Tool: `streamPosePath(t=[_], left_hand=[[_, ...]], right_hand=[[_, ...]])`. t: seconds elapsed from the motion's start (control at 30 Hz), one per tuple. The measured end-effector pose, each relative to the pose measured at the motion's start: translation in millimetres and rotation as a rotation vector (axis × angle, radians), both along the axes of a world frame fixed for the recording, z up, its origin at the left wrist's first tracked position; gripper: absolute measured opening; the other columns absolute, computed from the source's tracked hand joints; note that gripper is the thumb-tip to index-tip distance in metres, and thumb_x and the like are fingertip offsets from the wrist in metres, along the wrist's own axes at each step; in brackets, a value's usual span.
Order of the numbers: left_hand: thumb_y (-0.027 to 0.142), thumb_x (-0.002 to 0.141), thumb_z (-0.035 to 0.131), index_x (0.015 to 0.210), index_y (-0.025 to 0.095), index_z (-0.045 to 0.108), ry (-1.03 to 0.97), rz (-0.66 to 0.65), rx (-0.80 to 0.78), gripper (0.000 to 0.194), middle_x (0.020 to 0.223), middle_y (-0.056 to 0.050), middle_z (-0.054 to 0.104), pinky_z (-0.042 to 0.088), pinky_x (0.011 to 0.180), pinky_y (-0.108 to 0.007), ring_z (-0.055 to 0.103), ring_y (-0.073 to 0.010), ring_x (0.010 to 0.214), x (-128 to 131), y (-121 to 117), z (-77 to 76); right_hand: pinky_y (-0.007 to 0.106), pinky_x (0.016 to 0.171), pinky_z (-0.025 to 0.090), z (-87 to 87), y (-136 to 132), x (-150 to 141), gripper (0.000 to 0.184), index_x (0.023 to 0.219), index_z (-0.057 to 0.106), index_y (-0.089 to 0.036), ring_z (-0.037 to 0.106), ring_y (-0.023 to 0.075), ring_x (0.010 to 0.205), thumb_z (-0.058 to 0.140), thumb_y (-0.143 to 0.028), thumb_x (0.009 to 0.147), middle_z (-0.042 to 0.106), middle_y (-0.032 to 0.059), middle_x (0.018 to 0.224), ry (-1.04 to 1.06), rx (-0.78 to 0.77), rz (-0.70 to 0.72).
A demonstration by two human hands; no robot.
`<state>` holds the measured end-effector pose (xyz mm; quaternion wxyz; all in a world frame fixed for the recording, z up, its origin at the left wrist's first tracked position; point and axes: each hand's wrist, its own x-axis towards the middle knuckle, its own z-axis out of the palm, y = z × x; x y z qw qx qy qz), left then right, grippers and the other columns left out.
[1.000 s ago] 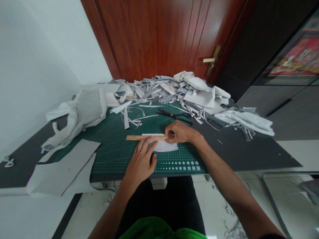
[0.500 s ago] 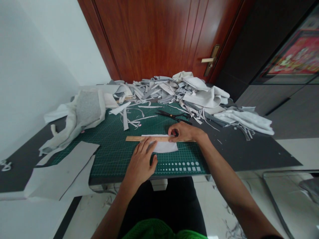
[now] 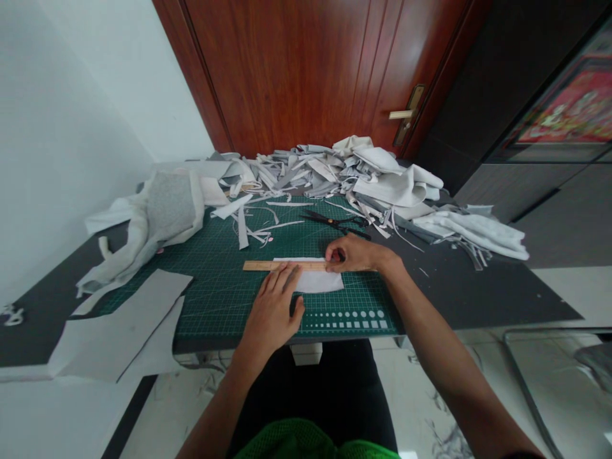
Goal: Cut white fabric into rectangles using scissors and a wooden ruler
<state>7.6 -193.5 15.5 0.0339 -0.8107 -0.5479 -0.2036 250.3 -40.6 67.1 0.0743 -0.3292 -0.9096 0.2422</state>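
Fingers (image 3: 275, 278) of the left hand (image 3: 271, 309) are lying flat and slightly spread, thumb out to the side, pressing on the wooden ruler (image 3: 255, 266) — not gripping anything visible. Those of the right hand (image 3: 358, 255) are curling in at the ruler's right half, thumb and index tips close together; can't tell if they're pinching its edge or something small. Ruler is running crosswise over the white fabric piece (image 3: 319, 282), which is lying on the green cutting mat (image 3: 215, 280) near the front edge of the counter (image 3: 478, 293). A sliver of fabric is showing past the ruler's far side. My read on doing this well: pressing evenly both sides so the ruler isn't pivoting about the left fingertips, squaring it to the mat's grid, smoothing wrinkles first. Black scissors (image 3: 329, 221) are sitting just beyond the right hand — worth not nudging.
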Motion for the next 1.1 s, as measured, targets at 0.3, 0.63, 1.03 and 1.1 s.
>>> streamPosePath(t=[0.3,0.63,1.03,1.1], left_hand=[[0.025,0.1,0.046,0.15,0.011,0.05,0.002,0.011,0.024,0.053,0.156,-0.016,0.053,0.037,0.125,-0.052,0.042,-0.032,0.151,1,2,-1.6],[0.023,0.097,0.051,0.141,0.011,0.056,-0.035,0.026,0.014,0.045,0.145,-0.018,0.059,0.039,0.123,-0.053,0.048,-0.0337,0.144,4,1,2.5],[0.023,0.097,0.052,0.141,0.01,0.055,-0.052,0.038,-0.018,0.045,0.149,-0.019,0.057,0.036,0.125,-0.054,0.046,-0.0341,0.146,6,-2,4.8],[0.023,0.097,0.051,0.142,0.01,0.054,-0.05,0.038,-0.019,0.047,0.15,-0.019,0.057,0.036,0.125,-0.055,0.045,-0.0341,0.148,6,-2,4.4]], right_hand=[[0.024,0.079,0.046,-1.1,2,-64,0.02,0.1,0.078,-0.014,0.066,0.0148,0.083,0.062,-0.026,0.101,0.078,0.0059,0.096,0.367,0.165,-0.097],[0.035,0.09,0.054,-13.0,7,-180,0.031,0.119,0.076,-0.012,0.073,0.0287,0.11,0.058,-0.033,0.104,0.078,0.0178,0.119,-0.045,0.238,-0.414],[0.032,0.094,0.051,-12.0,5,-180,0.024,0.113,0.077,-0.015,0.072,0.0249,0.113,0.059,-0.029,0.106,0.079,0.0148,0.117,-0.076,0.223,-0.468],[0.032,0.094,0.05,-12.9,5,-176,0.022,0.108,0.079,-0.018,0.073,0.0245,0.111,0.06,-0.029,0.105,0.079,0.0129,0.116,-0.058,0.223,-0.458]])
